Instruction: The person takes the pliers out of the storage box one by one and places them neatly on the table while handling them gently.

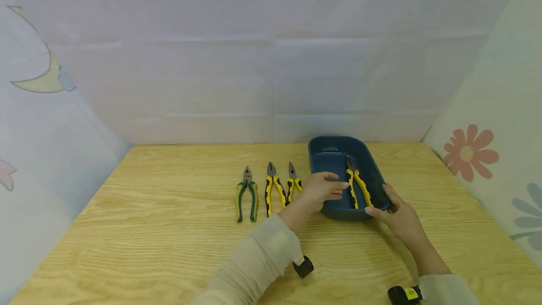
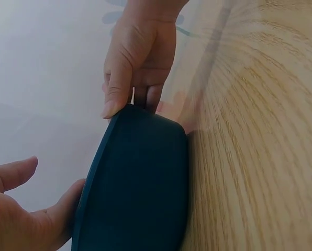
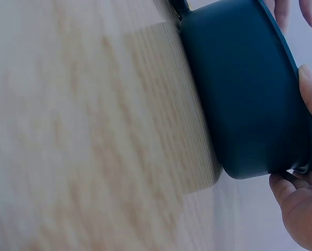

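A dark blue tray (image 1: pixel 330 166) stands on the wooden table, right of the middle. Inside it lies a pair of pliers (image 1: pixel 362 187) with yellow and black handles. My left hand (image 1: pixel 317 191) reaches over the tray's left rim, its fingers loosely extended above the inside, near the pliers but holding nothing. At the near right corner my right hand (image 1: pixel 400 220) grips the rim, thumb on top and fingers around the outside. In the left wrist view, the right hand (image 2: pixel 140 57) pinches the corner of the tray (image 2: pixel 135 172).
Left of the tray stand out green-handled pliers (image 1: pixel 241 199), yellow-handled pliers (image 1: pixel 269 194) and needle-nose pliers (image 1: pixel 292 173), lying in a row. My left forearm partly covers the last two. A pale wall (image 1: pixel 271 74) borders the table's (image 1: pixel 148 229) far edge.
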Demonstrator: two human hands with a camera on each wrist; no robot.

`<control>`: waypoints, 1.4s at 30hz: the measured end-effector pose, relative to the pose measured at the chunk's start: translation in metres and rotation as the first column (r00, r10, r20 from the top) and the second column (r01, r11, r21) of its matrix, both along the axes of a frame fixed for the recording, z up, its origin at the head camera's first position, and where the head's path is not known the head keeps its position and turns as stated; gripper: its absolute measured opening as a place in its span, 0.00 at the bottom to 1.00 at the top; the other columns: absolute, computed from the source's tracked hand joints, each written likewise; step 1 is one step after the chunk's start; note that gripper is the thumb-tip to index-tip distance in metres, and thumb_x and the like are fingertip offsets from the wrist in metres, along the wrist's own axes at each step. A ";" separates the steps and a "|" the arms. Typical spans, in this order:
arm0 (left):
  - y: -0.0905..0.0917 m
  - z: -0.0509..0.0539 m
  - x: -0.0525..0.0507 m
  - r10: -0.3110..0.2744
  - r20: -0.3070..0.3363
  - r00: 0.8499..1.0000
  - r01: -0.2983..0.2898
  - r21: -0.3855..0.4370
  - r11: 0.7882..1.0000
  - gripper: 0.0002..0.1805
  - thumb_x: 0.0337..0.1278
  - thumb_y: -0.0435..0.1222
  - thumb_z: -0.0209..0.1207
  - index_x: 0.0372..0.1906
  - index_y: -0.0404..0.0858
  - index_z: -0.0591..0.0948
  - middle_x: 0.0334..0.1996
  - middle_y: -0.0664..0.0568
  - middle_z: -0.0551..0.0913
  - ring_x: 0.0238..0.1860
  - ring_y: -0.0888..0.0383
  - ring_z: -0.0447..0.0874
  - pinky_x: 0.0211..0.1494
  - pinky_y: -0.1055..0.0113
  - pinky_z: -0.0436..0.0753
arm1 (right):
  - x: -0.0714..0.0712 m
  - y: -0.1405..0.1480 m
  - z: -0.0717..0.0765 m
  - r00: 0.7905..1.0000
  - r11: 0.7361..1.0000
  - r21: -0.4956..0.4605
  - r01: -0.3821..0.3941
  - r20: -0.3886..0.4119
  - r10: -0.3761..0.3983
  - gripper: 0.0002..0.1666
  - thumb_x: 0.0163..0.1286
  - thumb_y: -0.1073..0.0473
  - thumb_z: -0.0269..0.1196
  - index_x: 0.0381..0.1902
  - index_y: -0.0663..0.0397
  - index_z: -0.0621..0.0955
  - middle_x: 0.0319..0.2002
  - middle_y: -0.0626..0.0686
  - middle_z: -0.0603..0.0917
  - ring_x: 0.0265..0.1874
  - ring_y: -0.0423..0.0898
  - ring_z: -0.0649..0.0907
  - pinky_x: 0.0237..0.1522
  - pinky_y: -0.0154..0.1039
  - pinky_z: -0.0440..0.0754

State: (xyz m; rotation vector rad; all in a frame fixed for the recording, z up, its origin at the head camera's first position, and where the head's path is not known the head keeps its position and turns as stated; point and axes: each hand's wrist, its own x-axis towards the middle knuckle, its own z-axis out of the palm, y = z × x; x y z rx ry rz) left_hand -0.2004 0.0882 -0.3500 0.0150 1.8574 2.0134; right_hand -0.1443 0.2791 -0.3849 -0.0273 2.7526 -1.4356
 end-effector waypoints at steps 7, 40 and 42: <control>0.008 -0.002 -0.001 0.023 -0.007 1.000 -0.024 -0.034 0.999 0.18 0.45 0.32 0.61 0.45 0.33 0.75 0.33 0.45 0.79 0.38 0.45 0.78 0.42 0.55 0.75 | 0.000 0.000 -0.001 1.000 1.000 0.027 0.010 0.000 -0.010 0.52 0.58 0.47 0.58 0.65 0.54 0.37 0.65 0.59 0.35 0.60 0.63 0.48 0.53 0.55 0.58; 0.047 -0.017 -0.020 0.089 0.063 0.994 -0.070 -0.255 0.964 0.20 0.40 0.35 0.65 0.42 0.32 0.75 0.36 0.46 0.76 0.37 0.48 0.77 0.41 0.57 0.76 | 0.000 0.003 -0.003 1.000 0.999 0.029 0.014 -0.013 -0.013 0.51 0.58 0.47 0.59 0.66 0.52 0.39 0.65 0.58 0.36 0.60 0.63 0.50 0.53 0.55 0.59; 0.050 -0.019 -0.021 0.109 0.070 0.992 -0.087 -0.259 0.962 0.19 0.39 0.35 0.65 0.40 0.32 0.76 0.36 0.45 0.76 0.36 0.48 0.77 0.41 0.57 0.76 | 0.000 0.003 -0.003 1.000 1.000 0.027 0.014 -0.010 -0.014 0.51 0.58 0.47 0.58 0.66 0.52 0.39 0.65 0.57 0.36 0.60 0.64 0.50 0.53 0.56 0.59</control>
